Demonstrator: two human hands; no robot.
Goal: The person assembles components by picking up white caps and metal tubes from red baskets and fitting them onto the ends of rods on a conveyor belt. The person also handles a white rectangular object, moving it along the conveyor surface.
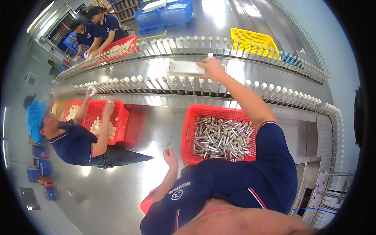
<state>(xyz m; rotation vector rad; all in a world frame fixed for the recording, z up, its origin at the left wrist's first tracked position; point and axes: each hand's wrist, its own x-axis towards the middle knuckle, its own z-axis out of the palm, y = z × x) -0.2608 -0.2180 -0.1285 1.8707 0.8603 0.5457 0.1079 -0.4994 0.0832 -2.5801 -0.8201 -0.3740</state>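
My right hand (213, 69) reaches across the front row of pegs, its fingers spread over the right end of a pale, flat rectangular container (186, 68) on the metal worktop. A small white cap-shaped piece (210, 55) shows at the hand's far edge; whether the fingers touch it is unclear. Low and to the left, my left hand (170, 157) is closed, with a thin, small thing at its fingertips that I cannot make out. Between my arms stands a red perforated basket (188, 135) of loose metal rods (223, 137) with knurled-looking ends.
White-tipped pegs (270, 88) line the curved front rail; another peg row (188, 41) runs behind. Left, a co-worker in a blue cap (35, 117) works over a red basket (123, 123) of white pieces. Two people stand far left. Yellow (254, 37) and blue baskets (164, 17) lie beyond.
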